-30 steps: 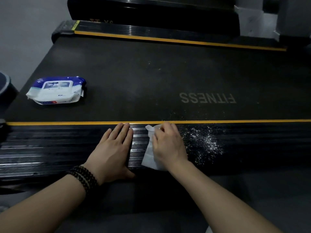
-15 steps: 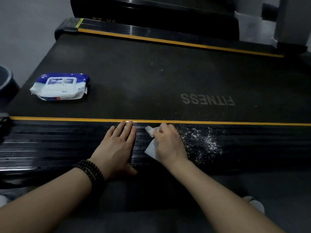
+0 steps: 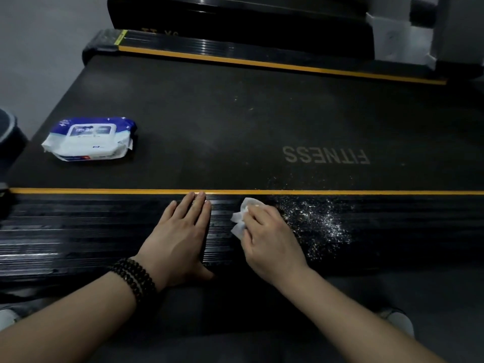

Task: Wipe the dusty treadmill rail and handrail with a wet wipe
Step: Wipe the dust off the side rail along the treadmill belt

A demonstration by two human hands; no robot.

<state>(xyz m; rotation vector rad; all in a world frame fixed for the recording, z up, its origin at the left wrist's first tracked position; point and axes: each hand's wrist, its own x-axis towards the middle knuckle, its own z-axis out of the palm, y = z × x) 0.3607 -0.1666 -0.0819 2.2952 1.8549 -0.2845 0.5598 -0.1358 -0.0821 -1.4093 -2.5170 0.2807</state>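
Your right hand [image 3: 269, 231] pinches the crumpled white wet wipe [image 3: 242, 218]; the white dust patch [image 3: 319, 221] lies immediately right along the ribbed black rail [image 3: 78, 231]. Left hand [image 3: 180, 231] rests flat, frame centre.

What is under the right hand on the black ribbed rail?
A crumpled white wet wipe sticks out beside the right hand; the rest, and the black ribbed rail beneath, are covered.

dim indoor light | glare streaks on ribbed rail [image 3: 78, 239] | wide-angle edge bending
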